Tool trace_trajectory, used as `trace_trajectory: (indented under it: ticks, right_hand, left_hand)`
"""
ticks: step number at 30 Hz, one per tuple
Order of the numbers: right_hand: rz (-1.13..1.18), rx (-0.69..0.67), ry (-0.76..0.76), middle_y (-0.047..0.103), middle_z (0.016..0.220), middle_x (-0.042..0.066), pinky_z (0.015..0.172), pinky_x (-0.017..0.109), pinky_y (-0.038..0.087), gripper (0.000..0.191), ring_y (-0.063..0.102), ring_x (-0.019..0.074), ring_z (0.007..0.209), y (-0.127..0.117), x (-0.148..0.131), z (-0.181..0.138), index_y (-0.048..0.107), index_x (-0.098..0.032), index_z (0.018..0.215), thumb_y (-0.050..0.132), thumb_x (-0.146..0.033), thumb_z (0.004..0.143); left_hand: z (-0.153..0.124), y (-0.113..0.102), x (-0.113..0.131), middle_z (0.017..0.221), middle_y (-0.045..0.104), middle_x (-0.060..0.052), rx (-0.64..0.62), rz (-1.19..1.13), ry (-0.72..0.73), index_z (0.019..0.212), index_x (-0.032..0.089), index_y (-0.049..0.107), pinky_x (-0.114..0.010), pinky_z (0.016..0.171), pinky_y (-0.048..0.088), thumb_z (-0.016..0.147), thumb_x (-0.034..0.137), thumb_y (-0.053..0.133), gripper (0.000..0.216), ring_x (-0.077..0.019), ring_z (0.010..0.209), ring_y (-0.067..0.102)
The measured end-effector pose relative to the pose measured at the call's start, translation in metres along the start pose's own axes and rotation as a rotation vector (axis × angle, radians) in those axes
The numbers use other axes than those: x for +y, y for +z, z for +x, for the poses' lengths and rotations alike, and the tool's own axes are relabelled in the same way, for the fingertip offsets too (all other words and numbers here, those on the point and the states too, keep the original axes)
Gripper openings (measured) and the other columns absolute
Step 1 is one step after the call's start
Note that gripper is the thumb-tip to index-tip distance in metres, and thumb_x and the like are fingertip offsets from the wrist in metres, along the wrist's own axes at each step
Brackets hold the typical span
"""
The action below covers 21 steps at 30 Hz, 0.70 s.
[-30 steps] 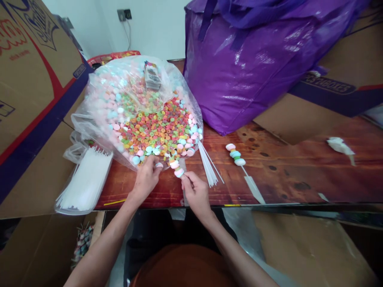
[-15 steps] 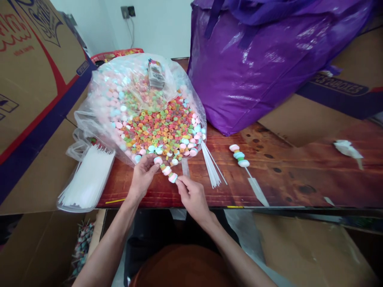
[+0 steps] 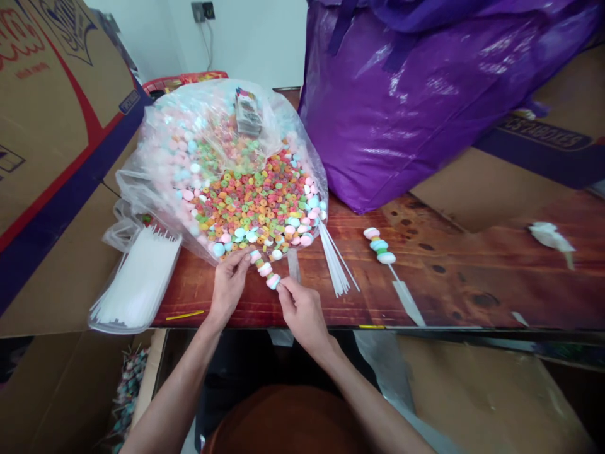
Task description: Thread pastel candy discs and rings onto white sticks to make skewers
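Between my hands is a candy skewer [image 3: 265, 269] of pink and white marshmallows with small ring gummies between them, tilted over the table's front part. My right hand [image 3: 305, 312] is closed in a pinch at its lower end; the stick there is hidden by my fingers. At the upper end, my left hand [image 3: 229, 285] has thumb and fingertips pinched at the top marshmallow [image 3: 255, 256]. Just beyond my hands lies a clear plastic bag [image 3: 137, 170] with ring gummies [image 3: 255, 198] heaped in the middle and pastel marshmallows [image 3: 306, 240] around them.
White sticks [image 3: 336, 265] lie right of the bag, and a pack of sticks [image 3: 139, 277] at left. Another candy skewer [image 3: 379, 246] rests on the wooden table [image 3: 454, 252]. A purple bag [image 3: 401, 107] and cardboard boxes [image 3: 51, 126] stand around. Small packets [image 3: 249, 113] lie on the plastic.
The top marshmallow has come down closer to the sweets below it, with my left fingers beside it. My right hand keeps its pinch at the lower end.
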State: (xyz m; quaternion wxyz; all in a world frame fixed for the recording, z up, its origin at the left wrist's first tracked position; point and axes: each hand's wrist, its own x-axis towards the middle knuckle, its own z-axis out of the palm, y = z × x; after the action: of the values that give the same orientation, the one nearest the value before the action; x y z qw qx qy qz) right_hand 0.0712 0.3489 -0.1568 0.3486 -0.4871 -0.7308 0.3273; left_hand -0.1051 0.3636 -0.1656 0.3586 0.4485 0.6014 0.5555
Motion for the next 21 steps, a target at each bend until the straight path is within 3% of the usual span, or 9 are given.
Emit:
trace_trajectory:
  ticks: [7,21]
  right_hand:
    - [-0.070,0.065,-0.027,0.046,0.055,-0.004,0.055,0.024,0.029,0.027,0.042,0.0111,0.049,0.007,-0.003,-0.001,0.053,-0.020,0.073,0.040,-0.022,0.097]
    - [-0.149,0.111,-0.009,0.052,0.057,-0.002,0.056,0.027,0.028,0.025,0.045,0.0131,0.050,0.021,-0.004,0.005,0.051,-0.020,0.074,0.038,-0.020,0.096]
  left_hand:
    - [-0.002,0.009,0.002,0.106,0.077,-0.006,0.044,0.084,0.053,0.101,0.021,0.079,-0.036,0.098,0.053,0.088,0.033,0.067,0.022,-0.0210,0.101,0.070]
    - [-0.005,0.012,-0.002,0.113,0.077,-0.007,-0.129,0.082,-0.002,0.107,0.020,0.079,-0.040,0.103,0.052,0.087,0.034,0.063,0.029,-0.0229,0.108,0.070]
